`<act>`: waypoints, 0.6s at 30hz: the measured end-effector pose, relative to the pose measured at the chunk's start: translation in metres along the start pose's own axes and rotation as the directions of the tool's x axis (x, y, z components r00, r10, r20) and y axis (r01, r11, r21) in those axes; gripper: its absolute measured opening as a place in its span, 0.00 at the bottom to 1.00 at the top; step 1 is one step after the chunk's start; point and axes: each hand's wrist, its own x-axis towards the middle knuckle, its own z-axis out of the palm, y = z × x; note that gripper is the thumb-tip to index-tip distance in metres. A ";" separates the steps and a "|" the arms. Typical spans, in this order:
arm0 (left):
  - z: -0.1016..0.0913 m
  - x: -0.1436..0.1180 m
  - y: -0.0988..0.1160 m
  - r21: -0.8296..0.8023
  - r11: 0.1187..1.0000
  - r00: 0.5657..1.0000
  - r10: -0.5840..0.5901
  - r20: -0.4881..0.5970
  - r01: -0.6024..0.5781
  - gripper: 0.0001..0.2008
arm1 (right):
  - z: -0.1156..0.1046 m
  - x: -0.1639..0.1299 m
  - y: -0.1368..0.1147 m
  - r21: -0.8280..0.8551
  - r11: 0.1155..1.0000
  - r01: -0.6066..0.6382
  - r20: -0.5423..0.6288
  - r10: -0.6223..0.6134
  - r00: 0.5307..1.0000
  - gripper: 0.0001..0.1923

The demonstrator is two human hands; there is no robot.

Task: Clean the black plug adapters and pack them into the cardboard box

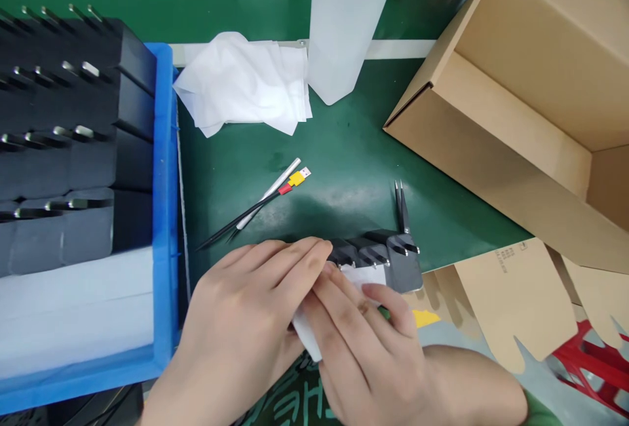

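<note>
My left hand [240,314] and my right hand [363,341] meet at the table's near edge, fingers closed together. A white cloth [307,334] shows between them and comes out past the fingers of my right hand. Whatever my left hand holds is covered by its own fingers. Just beyond my fingertips, several black plug adapters [405,265] stand in a row with metal prongs showing. A pair of tweezers [401,208] lies behind the row. Farther off are a silver pen-like tool [269,193] and a black USB cable [246,219] with a yellow and red plug end, crossing each other.
At left, a blue crate [164,216] holds rows of black adapters [63,157] and white sheets. Folded white cloths [250,82] lie at the back, beside a pale upright panel [344,26]. An open cardboard box [466,151] stands at right; a red stool [590,364] is below.
</note>
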 end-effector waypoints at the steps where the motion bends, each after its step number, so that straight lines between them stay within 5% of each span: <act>1: 0.000 0.000 0.000 0.002 1.000 1.000 -0.001 -0.001 0.001 0.15 | -0.001 0.000 0.000 0.006 1.000 0.000 0.004 0.000 1.000 0.21; 18: 0.000 0.000 0.001 -0.011 1.000 1.000 -0.007 -0.014 0.007 0.16 | 0.000 0.000 0.001 0.034 0.999 -0.001 -0.003 0.001 1.000 0.25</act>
